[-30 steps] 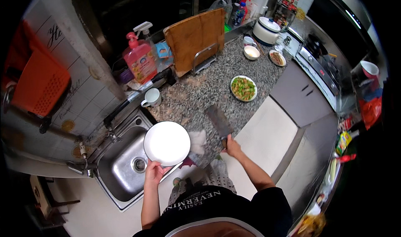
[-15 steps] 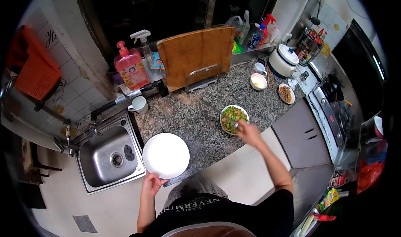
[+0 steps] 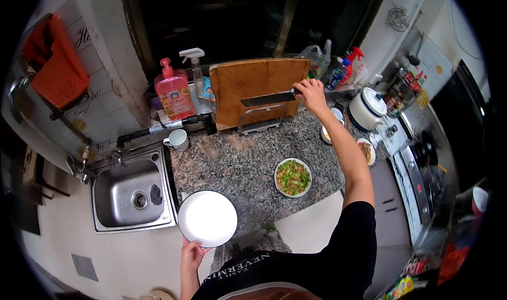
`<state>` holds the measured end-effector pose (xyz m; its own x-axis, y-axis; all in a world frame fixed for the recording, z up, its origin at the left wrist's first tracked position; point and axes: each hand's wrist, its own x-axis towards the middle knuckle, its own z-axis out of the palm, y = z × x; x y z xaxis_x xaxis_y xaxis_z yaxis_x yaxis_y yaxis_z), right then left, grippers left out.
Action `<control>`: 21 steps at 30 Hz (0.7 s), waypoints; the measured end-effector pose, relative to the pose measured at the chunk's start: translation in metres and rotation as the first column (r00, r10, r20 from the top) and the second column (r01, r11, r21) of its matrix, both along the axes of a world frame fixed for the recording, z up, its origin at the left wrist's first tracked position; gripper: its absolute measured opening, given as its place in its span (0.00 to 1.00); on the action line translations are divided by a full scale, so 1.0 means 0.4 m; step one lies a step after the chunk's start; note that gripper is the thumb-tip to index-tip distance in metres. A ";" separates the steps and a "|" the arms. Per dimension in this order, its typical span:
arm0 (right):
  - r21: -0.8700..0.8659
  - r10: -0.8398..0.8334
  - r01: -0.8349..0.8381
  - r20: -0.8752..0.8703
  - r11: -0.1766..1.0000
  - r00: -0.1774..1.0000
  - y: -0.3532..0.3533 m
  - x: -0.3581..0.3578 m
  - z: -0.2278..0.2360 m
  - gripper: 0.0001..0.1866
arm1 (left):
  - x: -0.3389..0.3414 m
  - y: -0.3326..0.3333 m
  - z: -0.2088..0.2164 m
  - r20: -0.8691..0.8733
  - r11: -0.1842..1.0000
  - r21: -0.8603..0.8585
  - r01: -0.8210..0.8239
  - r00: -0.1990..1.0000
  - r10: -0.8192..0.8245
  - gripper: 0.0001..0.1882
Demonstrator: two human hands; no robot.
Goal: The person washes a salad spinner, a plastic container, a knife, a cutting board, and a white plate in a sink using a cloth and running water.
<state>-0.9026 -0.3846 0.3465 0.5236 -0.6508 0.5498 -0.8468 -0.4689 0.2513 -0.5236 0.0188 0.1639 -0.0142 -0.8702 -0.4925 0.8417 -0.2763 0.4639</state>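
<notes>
My left hand [image 3: 193, 253] grips the near rim of a round white plate [image 3: 207, 218], held at the counter's front edge by the sink. Stretched far forward, my right hand [image 3: 311, 94] is closed on the handle of a kitchen knife [image 3: 267, 99]. Its dark, broad blade lies level and points left, in front of a wooden cutting board [image 3: 259, 78]. The board stands upright in a metal rack [image 3: 261, 123], and the blade is just above the rack's bar. A white bowl of chopped green and orange food [image 3: 293, 177] sits on the counter below my right forearm.
The steel sink [image 3: 113, 194] is at left, a white mug [image 3: 178, 140] behind it. A pink pump bottle [image 3: 174, 96] and spray bottle [image 3: 196, 72] stand beside the board. At right are a white cooker [image 3: 368, 109], a small dish [image 3: 366, 151] and the stove [image 3: 414, 178].
My right hand has carried the knife from over the bowl of chopped food up and forward to the cutting board rack. The plate stays in my left hand. The view has shifted slightly.
</notes>
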 end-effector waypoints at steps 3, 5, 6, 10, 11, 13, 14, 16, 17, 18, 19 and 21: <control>-0.008 0.076 -0.076 0.073 0.997 0.994 -0.083 -0.032 -0.058 0.17 | -0.075 0.004 0.006 0.053 0.996 0.014 -0.092 0.994 0.092 0.39; -0.002 0.128 -0.129 0.121 0.992 0.984 -0.140 -0.063 -0.087 0.17 | -0.135 0.006 -0.006 0.058 0.986 0.032 -0.163 0.985 0.161 0.39; 0.026 0.172 -0.178 0.148 0.984 0.974 -0.162 -0.077 -0.105 0.17 | -0.172 0.007 -0.003 0.079 0.974 0.059 -0.218 0.974 0.213 0.39; 0.069 0.279 -0.299 0.214 0.952 0.936 -0.258 -0.128 -0.188 0.17 | -0.336 0.010 -0.003 0.068 0.933 0.106 -0.343 0.939 0.338 0.37; 0.069 0.310 -0.331 0.216 0.941 0.926 -0.272 -0.140 -0.216 0.18 | -0.375 0.012 0.002 0.069 0.927 0.119 -0.355 0.934 0.349 0.37; 0.047 0.372 -0.390 0.215 0.920 0.903 -0.299 -0.153 -0.248 0.18 | -0.442 0.009 0.014 0.062 0.920 0.126 -0.371 0.929 0.366 0.36; 0.060 0.382 -0.402 0.213 0.914 0.899 -0.308 -0.156 -0.277 0.17 | -0.473 0.010 0.022 0.058 0.919 0.129 -0.373 0.928 0.368 0.36; 0.041 0.419 -0.433 0.185 0.900 0.889 -0.319 -0.149 -0.335 0.17 | -0.519 0.009 0.041 0.087 0.910 0.151 -0.386 0.922 0.377 0.36; 0.031 0.432 -0.443 0.168 0.896 0.886 -0.322 -0.151 -0.358 0.17 | -0.537 0.007 0.051 0.109 0.905 0.159 -0.396 0.918 0.382 0.36; 0.045 0.453 -0.461 0.126 0.886 0.883 -0.317 -0.156 -0.366 0.17 | -0.557 0.004 0.059 0.126 0.899 0.168 -0.405 0.913 0.388 0.36; 0.047 0.445 -0.456 0.143 0.889 0.884 -0.320 -0.161 -0.379 0.17 | -0.569 0.003 0.066 0.143 0.894 0.177 -0.412 0.909 0.391 0.36; 0.058 0.423 -0.437 0.172 0.897 0.890 -0.323 -0.176 -0.405 0.17 | -0.586 0.005 0.074 0.169 0.884 0.173 -0.434 0.897 0.408 0.36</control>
